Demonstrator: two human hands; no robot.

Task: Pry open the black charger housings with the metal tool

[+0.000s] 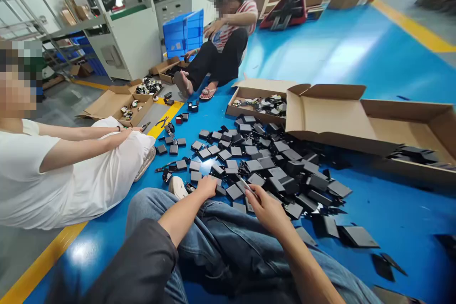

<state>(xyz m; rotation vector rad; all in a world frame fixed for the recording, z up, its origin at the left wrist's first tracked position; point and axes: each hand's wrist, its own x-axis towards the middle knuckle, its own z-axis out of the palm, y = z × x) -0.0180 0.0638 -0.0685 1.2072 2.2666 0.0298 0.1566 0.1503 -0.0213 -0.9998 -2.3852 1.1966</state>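
Observation:
My left hand [207, 186] is over my knee with its fingers curled down, at the near edge of a pile of small black boxes [265, 163]. What it holds, if anything, is hidden behind the fingers. In my right hand [266, 206] is a slim grey metal-looking tool [248, 186], its tip pointing up and left over the pile; its exact kind is unclear. Flat dark pieces [383, 266] lie on the floor to the right of my legs.
Long cardboard boxes [331, 137] stand behind the pile; one contains small mixed parts [265, 103]. A person in white [71, 171] sits at left near pliers [163, 121]. Another person [226, 42] sits ahead beside a blue crate [183, 33]. A red pallet jack [285, 9] is farther back.

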